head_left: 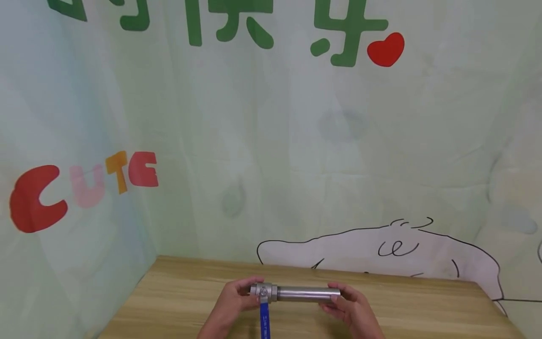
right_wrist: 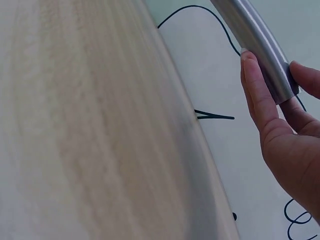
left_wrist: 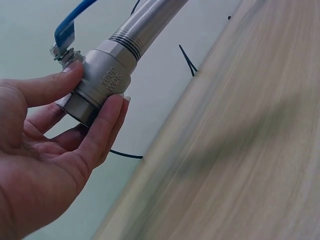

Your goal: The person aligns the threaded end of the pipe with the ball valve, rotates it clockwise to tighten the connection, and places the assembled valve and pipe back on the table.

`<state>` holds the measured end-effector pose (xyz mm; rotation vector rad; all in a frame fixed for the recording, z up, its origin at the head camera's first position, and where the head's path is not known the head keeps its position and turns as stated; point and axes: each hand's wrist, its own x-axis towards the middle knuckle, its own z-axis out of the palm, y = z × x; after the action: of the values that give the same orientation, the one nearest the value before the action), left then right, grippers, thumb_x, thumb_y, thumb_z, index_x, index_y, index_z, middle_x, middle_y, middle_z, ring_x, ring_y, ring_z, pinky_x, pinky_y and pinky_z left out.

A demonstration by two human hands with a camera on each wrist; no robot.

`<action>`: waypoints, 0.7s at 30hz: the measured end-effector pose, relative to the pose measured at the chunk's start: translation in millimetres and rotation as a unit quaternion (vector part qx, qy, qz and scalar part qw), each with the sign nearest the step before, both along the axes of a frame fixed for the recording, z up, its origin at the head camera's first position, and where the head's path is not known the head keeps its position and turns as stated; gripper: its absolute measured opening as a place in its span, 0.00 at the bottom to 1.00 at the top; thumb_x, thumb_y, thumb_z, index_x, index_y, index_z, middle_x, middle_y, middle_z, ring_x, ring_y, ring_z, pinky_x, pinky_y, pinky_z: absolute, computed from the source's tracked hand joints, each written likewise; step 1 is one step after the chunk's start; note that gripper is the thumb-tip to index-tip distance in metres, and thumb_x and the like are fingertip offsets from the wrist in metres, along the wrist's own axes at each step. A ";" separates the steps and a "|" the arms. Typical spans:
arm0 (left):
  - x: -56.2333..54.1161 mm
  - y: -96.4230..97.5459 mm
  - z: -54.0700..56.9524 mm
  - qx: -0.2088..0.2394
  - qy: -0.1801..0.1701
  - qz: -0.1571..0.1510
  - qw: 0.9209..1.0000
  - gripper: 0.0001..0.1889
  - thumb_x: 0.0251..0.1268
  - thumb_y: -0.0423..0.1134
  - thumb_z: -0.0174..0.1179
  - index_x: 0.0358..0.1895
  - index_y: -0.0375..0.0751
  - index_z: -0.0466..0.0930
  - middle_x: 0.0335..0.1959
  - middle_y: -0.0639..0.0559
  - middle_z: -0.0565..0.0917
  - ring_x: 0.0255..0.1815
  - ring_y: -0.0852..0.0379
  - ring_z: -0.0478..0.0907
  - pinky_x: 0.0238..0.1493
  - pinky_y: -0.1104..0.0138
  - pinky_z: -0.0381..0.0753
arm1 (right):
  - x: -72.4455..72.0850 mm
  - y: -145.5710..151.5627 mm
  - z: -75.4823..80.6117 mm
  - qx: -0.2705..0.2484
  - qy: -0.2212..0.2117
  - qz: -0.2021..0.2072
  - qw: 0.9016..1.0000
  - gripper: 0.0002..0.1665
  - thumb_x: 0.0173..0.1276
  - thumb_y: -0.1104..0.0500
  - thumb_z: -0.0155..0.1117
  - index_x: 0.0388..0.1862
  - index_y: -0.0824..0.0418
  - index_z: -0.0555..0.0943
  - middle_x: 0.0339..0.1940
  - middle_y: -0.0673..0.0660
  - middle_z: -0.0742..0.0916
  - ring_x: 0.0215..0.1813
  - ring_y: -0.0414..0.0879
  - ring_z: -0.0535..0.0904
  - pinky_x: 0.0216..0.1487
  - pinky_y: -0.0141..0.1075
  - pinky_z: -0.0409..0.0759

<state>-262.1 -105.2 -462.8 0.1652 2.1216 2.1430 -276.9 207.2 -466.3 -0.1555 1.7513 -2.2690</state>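
A silver ball valve (head_left: 263,292) with a blue lever handle (head_left: 265,320) is joined to a metal pipe (head_left: 306,294), held level above the table. My left hand (head_left: 232,301) grips the valve body at its free end, thumb on one side and fingers on the other. In the left wrist view the valve (left_wrist: 102,77) shows raised lettering, and some pipe thread is exposed where the pipe enters it. My right hand (head_left: 353,308) holds the far end of the pipe between thumb and fingers. The right wrist view shows the pipe's plain end (right_wrist: 265,60) among those fingers.
Below the hands lies a wood-grain table (head_left: 182,287). A pale green printed curtain (head_left: 275,141) hangs right behind its back edge, with another panel along the left side.
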 end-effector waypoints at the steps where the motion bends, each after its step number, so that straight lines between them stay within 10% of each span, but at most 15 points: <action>1: -0.1 0.3 0.5 0.001 -0.002 0.000 1.000 0.24 0.54 0.25 0.64 0.58 0.33 0.78 0.49 0.42 0.81 0.46 0.53 0.79 0.47 0.61 0.83 | 0.2 0.3 0.9 -0.001 0.002 0.002 1.000 0.25 0.68 0.70 0.55 0.64 0.73 0.69 0.53 0.63 0.78 0.49 0.54 0.84 0.57 0.44 0.81; 21: 0.1 -0.1 3.3 0.001 -0.001 -0.004 1.000 0.23 0.55 0.26 0.64 0.58 0.33 0.79 0.51 0.41 0.80 0.47 0.52 0.79 0.47 0.59 0.84 | 2.9 4.7 3.1 -0.012 -0.003 0.015 1.000 0.17 0.68 0.67 0.57 0.55 0.66 0.75 0.50 0.62 0.79 0.48 0.55 0.84 0.56 0.44 0.81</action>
<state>-262.0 -105.3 -459.5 0.1713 2.1145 2.1414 -274.0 211.9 -463.2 -0.1770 1.7076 -2.2683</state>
